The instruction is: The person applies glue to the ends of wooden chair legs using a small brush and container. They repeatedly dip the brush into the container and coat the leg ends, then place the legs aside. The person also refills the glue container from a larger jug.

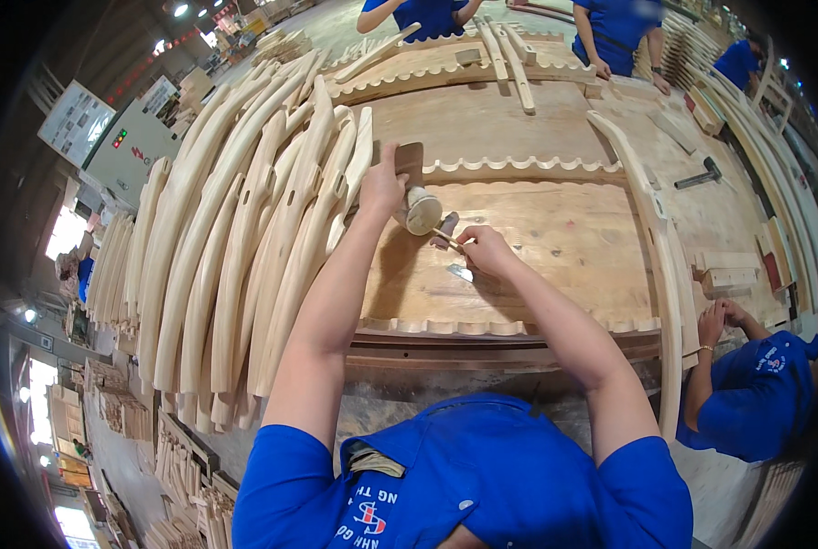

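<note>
My left hand (383, 188) is closed round a pale, round, cup-like thing (423, 212) above the wooden board (555, 238). A flat brown plate (410, 162) juts up beside its fingers; I cannot tell whether the two are joined. My right hand (487, 252) pinches a thin, light-coloured stick (445, 240), its far end close to the cup-like thing. Just below that hand shows a shiny metal blade (461, 272); whether it belongs to the stick is unclear. Behind the stick lies a small dark, flat piece (446, 227).
Curved wooden pieces (272, 197) are stacked densely on my left. Scalloped strips (528, 168) and a long curved rail (656, 220) border the board. A hammer (699, 174) lies at the right. A co-worker (752, 393) sits nearby right; others stand across the table.
</note>
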Available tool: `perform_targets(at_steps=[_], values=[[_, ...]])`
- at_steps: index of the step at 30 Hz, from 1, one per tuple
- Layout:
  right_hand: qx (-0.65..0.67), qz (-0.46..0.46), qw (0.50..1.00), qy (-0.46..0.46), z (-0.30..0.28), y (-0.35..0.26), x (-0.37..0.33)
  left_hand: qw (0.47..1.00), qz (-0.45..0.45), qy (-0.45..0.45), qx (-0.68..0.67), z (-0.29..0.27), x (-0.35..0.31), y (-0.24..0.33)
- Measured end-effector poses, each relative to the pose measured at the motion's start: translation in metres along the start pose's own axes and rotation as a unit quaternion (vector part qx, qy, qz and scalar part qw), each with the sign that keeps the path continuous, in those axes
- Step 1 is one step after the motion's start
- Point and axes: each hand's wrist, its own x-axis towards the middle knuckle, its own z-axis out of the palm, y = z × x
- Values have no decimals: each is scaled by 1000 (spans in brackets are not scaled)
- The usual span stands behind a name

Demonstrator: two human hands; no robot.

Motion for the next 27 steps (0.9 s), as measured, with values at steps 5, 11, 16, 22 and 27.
perform_targets(at_steps=[5,11,16,22,27], values=[[138,52,988,-52,-2,-2,2,999,-5,9,-34,1,-1,0],[198,72,971,-114,-11,-7,-1,999,-3,-1,-55,2,0,-6],[275,94,950,-116,-16,2,-1,994,-16,-25,-106,3,10,-9],[292,111,943,-116,-20,5,3,985,-38,-32,-166,13,26,-24],[155,-26,988,-9,-3,4,10,979,-107,-13,-172,25,38,-59]])
